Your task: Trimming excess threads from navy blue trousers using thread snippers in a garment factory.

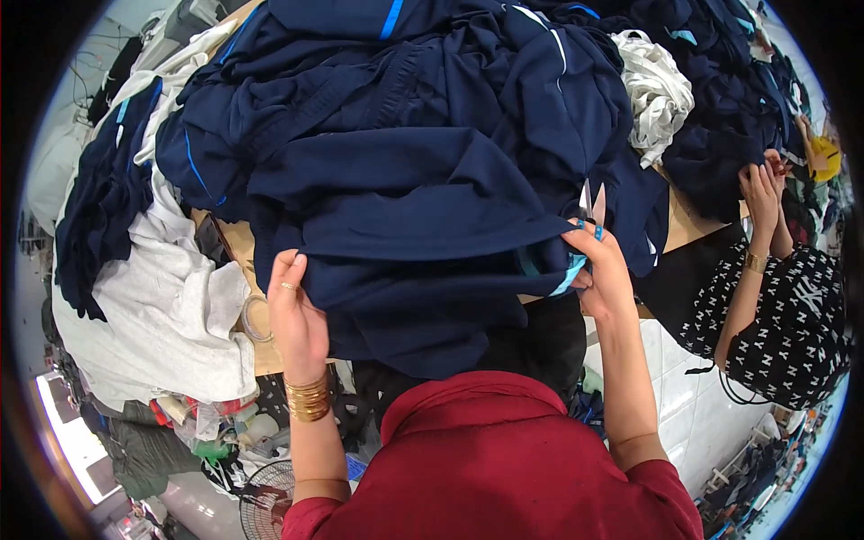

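Observation:
A navy garment (405, 211) is stretched between my two hands, its lower part hanging over the near edge of the table. My left hand (299, 315) grips the cloth's left edge, with the thumb up and some fingers hidden. Closed at the right end of the cloth, my right hand (607, 274) pinches the edge beside a light-blue strip (569, 274). The same hand holds small scissors (591, 202) with blue finger loops, their blades apart and pointing away from me.
Piled navy garments (387, 81) cover the far table. A white bundle of strips (655, 94) lies right of them, light-grey cloth (171, 297) at left, near a tape roll (257, 319). At right, a co-worker's hands (763, 184) touch dark cloth. A fan (267, 499) stands lower left.

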Demonstrator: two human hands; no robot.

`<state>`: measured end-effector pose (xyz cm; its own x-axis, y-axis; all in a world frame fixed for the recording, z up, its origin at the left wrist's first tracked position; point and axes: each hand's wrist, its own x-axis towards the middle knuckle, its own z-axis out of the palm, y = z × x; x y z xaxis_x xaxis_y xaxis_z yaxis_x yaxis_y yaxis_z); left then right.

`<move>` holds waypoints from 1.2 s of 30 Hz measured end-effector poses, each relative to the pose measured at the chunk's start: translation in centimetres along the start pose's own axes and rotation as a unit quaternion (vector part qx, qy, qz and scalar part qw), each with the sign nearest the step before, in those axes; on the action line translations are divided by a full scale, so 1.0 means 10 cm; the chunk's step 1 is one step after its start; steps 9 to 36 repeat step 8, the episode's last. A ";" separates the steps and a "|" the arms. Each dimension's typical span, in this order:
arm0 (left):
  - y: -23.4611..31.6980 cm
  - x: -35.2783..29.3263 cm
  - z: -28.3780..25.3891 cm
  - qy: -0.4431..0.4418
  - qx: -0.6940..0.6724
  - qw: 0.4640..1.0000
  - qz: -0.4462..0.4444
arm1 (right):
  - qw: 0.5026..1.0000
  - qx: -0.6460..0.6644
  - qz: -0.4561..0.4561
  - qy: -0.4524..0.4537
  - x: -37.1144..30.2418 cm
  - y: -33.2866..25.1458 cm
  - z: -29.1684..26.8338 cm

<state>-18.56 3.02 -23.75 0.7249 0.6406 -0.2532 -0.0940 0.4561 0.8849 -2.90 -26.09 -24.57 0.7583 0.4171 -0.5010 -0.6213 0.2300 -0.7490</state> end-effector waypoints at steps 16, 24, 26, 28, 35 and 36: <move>-0.04 -0.10 0.52 -0.097 0.364 0.878 0.295 | 0.997 0.009 0.034 -0.072 -0.14 -0.04 0.30; -0.04 -0.10 0.52 -0.097 0.364 0.878 0.295 | 0.997 0.009 0.034 -0.072 -0.14 -0.04 0.30; -0.04 -0.10 0.52 -0.097 0.364 0.878 0.295 | 0.997 0.009 0.034 -0.072 -0.14 -0.04 0.30; -0.04 -0.10 0.52 -0.097 0.364 0.878 0.295 | 0.997 0.009 0.034 -0.072 -0.14 -0.04 0.30; -0.04 -0.10 0.52 -0.097 0.364 0.878 0.295 | 0.997 0.009 0.034 -0.072 -0.14 -0.04 0.30; -0.04 -0.10 0.52 -0.097 0.364 0.878 0.295 | 0.997 0.009 0.034 -0.072 -0.14 -0.04 0.30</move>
